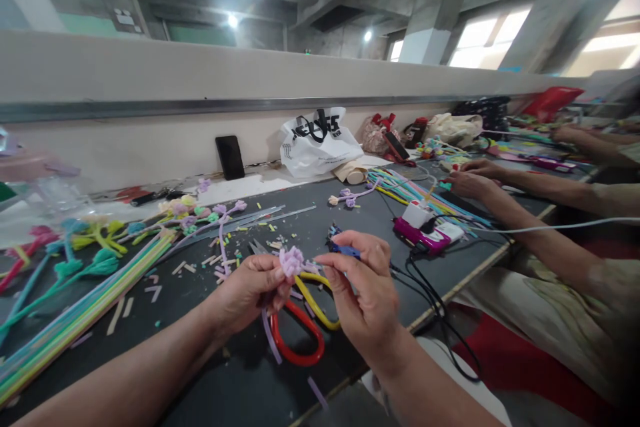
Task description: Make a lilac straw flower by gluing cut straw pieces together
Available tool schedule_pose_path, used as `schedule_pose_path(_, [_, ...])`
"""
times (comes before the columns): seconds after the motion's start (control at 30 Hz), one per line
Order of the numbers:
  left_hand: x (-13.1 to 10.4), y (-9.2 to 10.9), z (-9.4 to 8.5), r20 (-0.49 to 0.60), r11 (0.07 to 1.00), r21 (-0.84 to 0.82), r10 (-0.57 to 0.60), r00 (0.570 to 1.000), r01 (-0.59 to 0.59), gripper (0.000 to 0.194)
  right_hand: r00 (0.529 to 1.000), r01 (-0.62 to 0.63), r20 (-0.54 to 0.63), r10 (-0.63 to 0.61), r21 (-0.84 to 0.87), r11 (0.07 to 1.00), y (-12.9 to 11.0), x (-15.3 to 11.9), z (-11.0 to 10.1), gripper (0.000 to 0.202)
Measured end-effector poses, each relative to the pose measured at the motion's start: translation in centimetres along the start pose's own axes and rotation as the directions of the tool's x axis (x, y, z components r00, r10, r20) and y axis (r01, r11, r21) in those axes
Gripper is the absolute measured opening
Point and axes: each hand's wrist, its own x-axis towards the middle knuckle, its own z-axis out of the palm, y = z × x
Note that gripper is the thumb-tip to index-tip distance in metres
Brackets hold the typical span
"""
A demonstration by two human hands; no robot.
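My left hand (pixel 257 280) pinches a lilac chenille flower (pixel 291 261), and a thin lilac stem (pixel 273 340) hangs below that hand. The thumb and index finger of my right hand (pixel 363 287) close together just right of the flower. Whatever they grip there is too small to make out. Beneath both hands lie scissors (pixel 300 359) with one red and one yellow handle loop, their blades pointing away from me. Behind my right fingers shows a dark blue tool (pixel 345 251), partly hidden; whether that hand touches it I cannot tell.
Bundled pastel chenille stems (pixel 100 297) and finished fuzzy flowers (pixel 103 261) cover the left side. Cut scraps (pixel 220 270) litter the middle. A phone (pixel 230 157) leans on the wall beside a white bag (pixel 320 143). Right are a magenta power strip (pixel 415 235), black cables (pixel 425 293) and a co-worker's hands (pixel 473 180).
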Motion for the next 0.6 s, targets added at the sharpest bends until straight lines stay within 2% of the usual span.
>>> schedule_pose_path(0.13, [0.1, -0.2, -0.1, 0.022, 1.000, -0.008, 0.016, 1.000, -0.016, 0.026, 0.995, 0.073, 0.063, -0.071, -0.022, 0.997, -0.2, -0.6, 0.5, 0.026])
schedule_pose_path(0.33, [0.0, -0.1, -0.1, -0.026, 0.996, -0.085, -0.028, 0.999, 0.026, 0.023, 0.992, 0.107, 0.079, -0.102, -0.058, 0.993, -0.6, -1.4, 1.2, 0.032])
schedule_pose_path(0.43, [0.0, 0.0, 0.0, -0.022, 0.994, -0.107, -0.038, 0.999, 0.036, 0.024, 0.992, 0.115, 0.050, -0.113, -0.058, 0.992, -0.7, -1.5, 1.3, 0.032])
schedule_pose_path(0.6, [-0.1, 0.1, 0.3, 0.017, 0.993, -0.108, -0.050, 0.999, 0.051, 0.024, 0.993, 0.110, -0.041, -0.112, -0.056, 0.992, -1.0, -1.2, 1.3, 0.020])
